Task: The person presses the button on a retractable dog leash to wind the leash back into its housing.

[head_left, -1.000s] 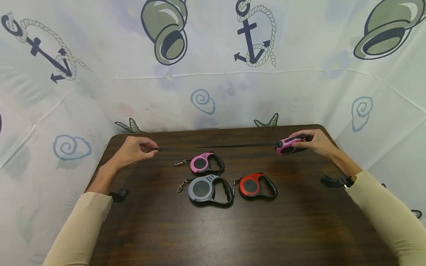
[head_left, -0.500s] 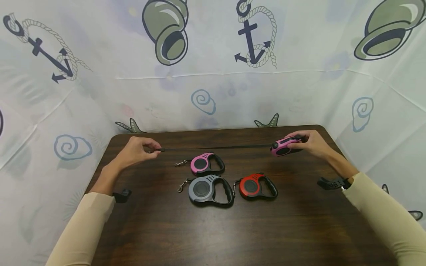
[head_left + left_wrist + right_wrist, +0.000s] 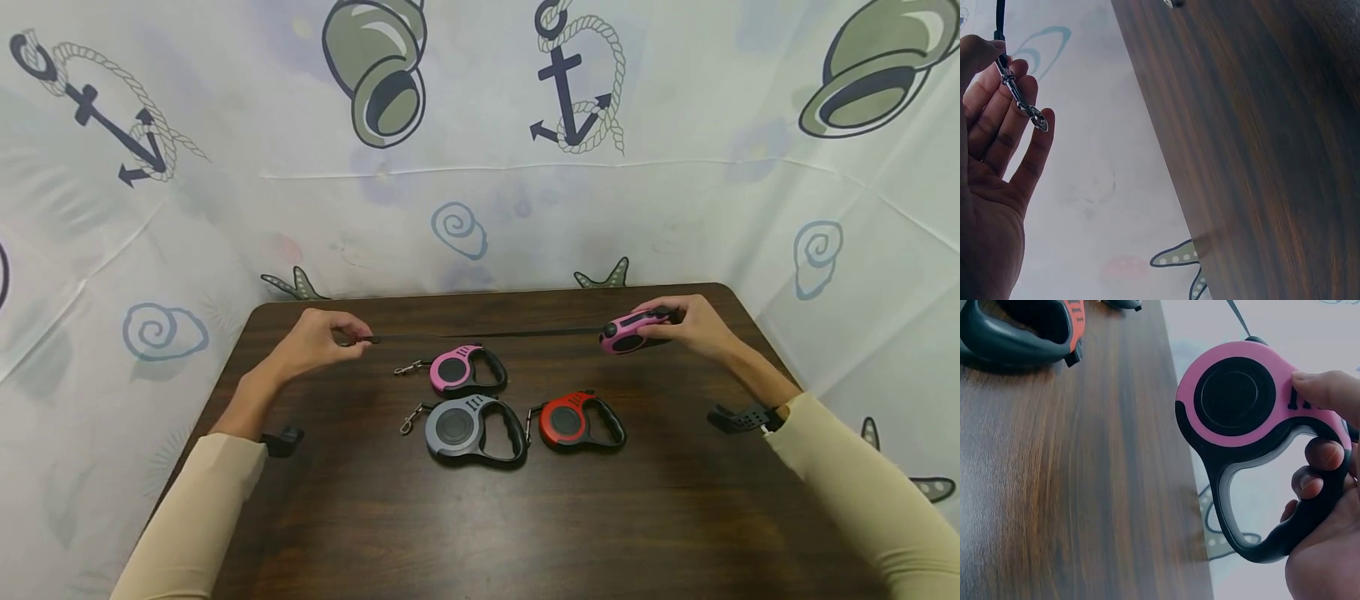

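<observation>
Long beige sleeves (image 3: 187,517) cover both arms, black wrist straps (image 3: 738,419) at the cuffs

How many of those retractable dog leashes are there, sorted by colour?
Pink leashes: 2, one on the table and one gripped by the right hand, its strap pulled out to the left hand
Grey leash: 1
Red leash: 1
Total: 4
</observation>
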The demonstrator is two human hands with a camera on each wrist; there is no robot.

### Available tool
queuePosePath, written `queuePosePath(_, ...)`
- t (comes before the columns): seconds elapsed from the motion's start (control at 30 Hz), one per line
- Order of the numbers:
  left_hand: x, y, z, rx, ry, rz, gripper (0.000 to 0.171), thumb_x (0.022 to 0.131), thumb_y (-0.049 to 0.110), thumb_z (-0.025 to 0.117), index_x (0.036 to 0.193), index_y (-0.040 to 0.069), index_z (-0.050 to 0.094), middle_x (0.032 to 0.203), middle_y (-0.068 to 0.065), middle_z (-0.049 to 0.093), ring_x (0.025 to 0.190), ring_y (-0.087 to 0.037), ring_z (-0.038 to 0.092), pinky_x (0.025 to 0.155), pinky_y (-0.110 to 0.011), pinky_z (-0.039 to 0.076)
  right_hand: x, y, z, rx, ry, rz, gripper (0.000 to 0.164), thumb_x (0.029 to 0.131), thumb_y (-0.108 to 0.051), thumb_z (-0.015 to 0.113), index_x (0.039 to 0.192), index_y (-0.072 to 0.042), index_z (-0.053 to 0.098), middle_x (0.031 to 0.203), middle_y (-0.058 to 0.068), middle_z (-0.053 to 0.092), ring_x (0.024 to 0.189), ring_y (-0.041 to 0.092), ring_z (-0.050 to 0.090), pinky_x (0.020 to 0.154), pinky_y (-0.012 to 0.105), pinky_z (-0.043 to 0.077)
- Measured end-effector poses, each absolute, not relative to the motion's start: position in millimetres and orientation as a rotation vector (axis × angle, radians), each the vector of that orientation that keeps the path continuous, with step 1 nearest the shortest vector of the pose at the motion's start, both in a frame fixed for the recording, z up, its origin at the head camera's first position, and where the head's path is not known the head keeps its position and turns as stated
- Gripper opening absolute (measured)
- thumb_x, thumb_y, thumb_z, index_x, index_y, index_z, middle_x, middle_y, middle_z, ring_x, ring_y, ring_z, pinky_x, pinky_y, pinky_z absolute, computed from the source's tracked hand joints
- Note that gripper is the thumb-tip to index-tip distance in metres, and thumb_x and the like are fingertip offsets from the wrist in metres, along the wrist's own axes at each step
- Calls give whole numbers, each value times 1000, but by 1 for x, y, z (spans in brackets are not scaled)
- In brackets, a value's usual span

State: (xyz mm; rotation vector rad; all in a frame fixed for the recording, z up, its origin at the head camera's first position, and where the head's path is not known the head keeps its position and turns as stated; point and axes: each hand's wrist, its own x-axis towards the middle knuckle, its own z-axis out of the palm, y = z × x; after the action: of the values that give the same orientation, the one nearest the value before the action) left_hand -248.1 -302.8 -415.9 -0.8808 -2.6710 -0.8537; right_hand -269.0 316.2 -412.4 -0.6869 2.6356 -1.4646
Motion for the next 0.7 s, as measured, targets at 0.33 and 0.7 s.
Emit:
queuePosePath(0.33, -246, -295, -419, -895, -2660, -939, 16, 82, -1, 85, 94, 7, 81, 84, 2, 78, 76, -9, 70, 72, -55, 59, -266, 306, -412, -675, 2607, -1480, 36, 93, -8, 80, 127, 2, 73, 107, 17, 75, 77, 12, 67, 65, 25, 55)
queuePosePath(0.7, -246, -288, -420, -901, -2669, -897, 15, 83, 2, 86, 95, 9, 80, 86, 4, 78, 77, -10, 70, 74, -37, 58, -265, 297, -413, -678, 2580, -1521, 34, 94, -7, 80, 126, 2, 74, 110, 22, 73, 79, 12, 66, 66, 25, 55)
